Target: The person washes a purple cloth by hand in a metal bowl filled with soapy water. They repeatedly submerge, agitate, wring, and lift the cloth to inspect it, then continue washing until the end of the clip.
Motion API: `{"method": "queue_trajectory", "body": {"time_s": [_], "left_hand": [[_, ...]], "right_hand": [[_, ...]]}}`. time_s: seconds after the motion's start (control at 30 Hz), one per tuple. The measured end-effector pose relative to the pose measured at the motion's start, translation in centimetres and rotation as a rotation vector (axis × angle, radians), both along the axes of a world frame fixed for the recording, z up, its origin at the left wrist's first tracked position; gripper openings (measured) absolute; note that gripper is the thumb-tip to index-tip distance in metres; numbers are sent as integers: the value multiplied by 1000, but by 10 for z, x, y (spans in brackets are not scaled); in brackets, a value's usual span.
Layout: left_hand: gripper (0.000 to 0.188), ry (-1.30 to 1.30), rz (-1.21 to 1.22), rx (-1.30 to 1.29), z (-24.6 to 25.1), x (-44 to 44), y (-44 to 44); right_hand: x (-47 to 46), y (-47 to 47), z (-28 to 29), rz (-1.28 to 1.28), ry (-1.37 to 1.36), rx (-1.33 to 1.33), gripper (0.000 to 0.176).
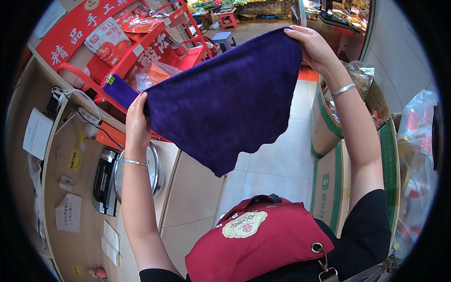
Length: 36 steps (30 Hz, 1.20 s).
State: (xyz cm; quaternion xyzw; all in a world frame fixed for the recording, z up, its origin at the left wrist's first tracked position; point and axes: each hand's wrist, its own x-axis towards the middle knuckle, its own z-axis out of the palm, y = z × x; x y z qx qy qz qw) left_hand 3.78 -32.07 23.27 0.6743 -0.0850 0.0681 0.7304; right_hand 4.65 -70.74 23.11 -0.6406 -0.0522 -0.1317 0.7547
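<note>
A dark purple cloth [225,95] hangs spread out in the air before me, its top edge stretched between both hands and its lower edge uneven. At its left corner, my left hand [138,118] grips the fabric, fingers partly hidden behind it. Higher up and farther off, my right hand [312,46] pinches the other top corner between thumb and fingers. Each wrist wears a silver bangle. Just beyond my left hand, a second purple cloth [121,91] hangs over a red rack rail, with a yellow-green clip [110,80] on it.
A red display rack [190,58] with packets stands at the far left. Below it, the counter [170,176] carries a round metal tray [154,169], a black-and-silver device [105,183] and an open notebook [111,243]. Cardboard boxes [326,187] line the right side of the tiled floor [260,179].
</note>
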Motion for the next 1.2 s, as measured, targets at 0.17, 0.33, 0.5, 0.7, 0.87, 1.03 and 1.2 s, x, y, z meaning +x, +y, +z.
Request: {"method": "queue_trajectory", "body": {"time_s": [0.17,0.33,0.5,0.7,0.87,1.03,1.2], "left_hand": [[21,-8,-4,-7,2,-2,0],[20,-12,9,-13,3,-4,3],[20,-9,16,-9,6,-7,10],[22,45,17,-23,6,-7,21],[32,97,-131,-476,30,-18,10],[31,138,-459,-501,-21,-71,-71],[30,60,-433,-91,-65,-107,-95]], "right_hand": [[-1,1,2,29,-21,-17,23],[-1,5,4,31,-25,-7,22],[0,9,7,82,-29,-13,20],[1,16,8,90,-70,-24,21],[-5,34,24,155,-97,133,17],[2,74,29,342,-84,130,13],[13,82,-20,185,255,-81,14]]}}
